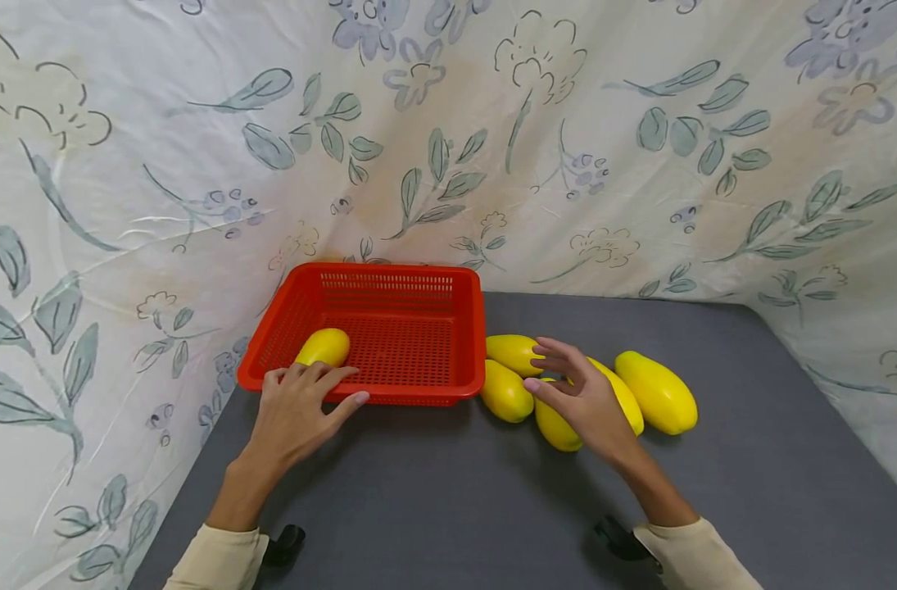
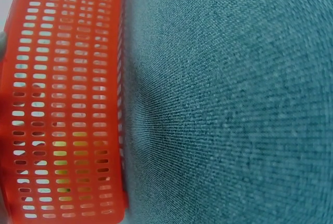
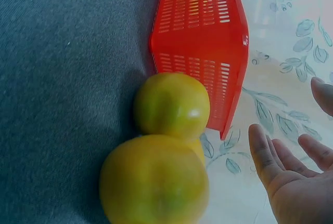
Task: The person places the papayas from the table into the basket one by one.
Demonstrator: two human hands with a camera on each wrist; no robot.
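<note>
A single yellow mango lies at the left end of the red plastic basket. My left hand reaches over the basket's front rim beside this mango, its fingers loosely bent; whether the fingertips touch the fruit is hidden. To the right of the basket several yellow mangoes lie in a cluster, among them a front-left mango and a far-right mango. Above this cluster hovers my right hand, with fingers and thumb apart and nothing between them. In the right wrist view the right hand is clear of the nearest mango.
The basket stands on a dark grey cloth-covered table, near its back edge. Behind and at both sides hangs a floral curtain. Through the basket's slots some yellow shows in the left wrist view.
</note>
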